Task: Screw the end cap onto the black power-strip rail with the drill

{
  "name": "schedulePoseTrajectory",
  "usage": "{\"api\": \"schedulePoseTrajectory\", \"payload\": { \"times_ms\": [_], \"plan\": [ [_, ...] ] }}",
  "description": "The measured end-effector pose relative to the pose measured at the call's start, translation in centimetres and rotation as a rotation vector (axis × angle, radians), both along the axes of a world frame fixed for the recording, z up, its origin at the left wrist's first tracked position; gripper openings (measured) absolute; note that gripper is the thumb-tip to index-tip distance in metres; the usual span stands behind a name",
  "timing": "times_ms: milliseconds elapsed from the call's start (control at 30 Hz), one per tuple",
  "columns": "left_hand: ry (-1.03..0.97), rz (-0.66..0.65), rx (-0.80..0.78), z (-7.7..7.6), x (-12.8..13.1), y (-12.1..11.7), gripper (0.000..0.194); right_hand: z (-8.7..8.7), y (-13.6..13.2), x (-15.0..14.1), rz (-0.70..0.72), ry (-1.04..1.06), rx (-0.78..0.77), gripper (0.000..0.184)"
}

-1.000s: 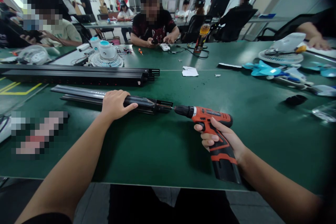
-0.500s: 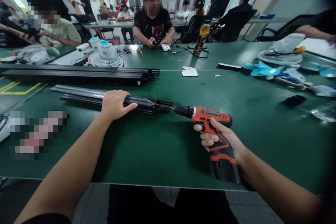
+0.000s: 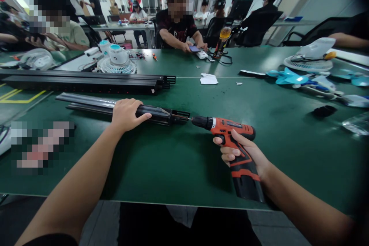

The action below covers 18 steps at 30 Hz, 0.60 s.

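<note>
My left hand [image 3: 125, 115] is wrapped over a long black bar-shaped housing [image 3: 157, 113] that lies on the green table, thumb pointing toward its right end. That end carries a thin open bracket [image 3: 181, 116]. Held level in my right hand [image 3: 245, 148] is an orange and black cordless drill [image 3: 230, 126], a finger by its trigger. The drill's black chuck [image 3: 201, 122] faces the bracket, and its bit reaches the bracket's end. Whether the bit sits in a screw is too small to tell.
More long black housings [image 3: 86, 83] lie behind. White fan parts [image 3: 117, 59] stand at the back left, blue fan blades [image 3: 291, 77] at the right. A paper scrap [image 3: 209, 79] and a drink bottle [image 3: 222, 42] are beyond. A person [image 3: 178, 27] sits across the green table [image 3: 173, 161].
My hands, the drill and the housing stay nearly in place. Across the table, the person has leaned to the right, their hands moving toward the bottle with a phone-like object.
</note>
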State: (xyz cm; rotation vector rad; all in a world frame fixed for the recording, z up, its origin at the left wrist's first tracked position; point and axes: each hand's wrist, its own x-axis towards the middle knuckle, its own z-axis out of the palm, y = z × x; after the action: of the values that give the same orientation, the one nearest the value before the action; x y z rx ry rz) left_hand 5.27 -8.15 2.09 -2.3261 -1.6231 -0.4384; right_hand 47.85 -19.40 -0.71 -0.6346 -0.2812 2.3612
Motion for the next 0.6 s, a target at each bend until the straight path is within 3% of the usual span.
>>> {"api": "schedulePoseTrajectory", "payload": {
  "times_ms": [600],
  "plan": [
    [-0.014, 0.007, -0.008, -0.02, 0.05, -0.03, 0.065, 0.26, -0.07, -0.14, -0.015, -0.020, 0.000, 0.040]
  ]
}}
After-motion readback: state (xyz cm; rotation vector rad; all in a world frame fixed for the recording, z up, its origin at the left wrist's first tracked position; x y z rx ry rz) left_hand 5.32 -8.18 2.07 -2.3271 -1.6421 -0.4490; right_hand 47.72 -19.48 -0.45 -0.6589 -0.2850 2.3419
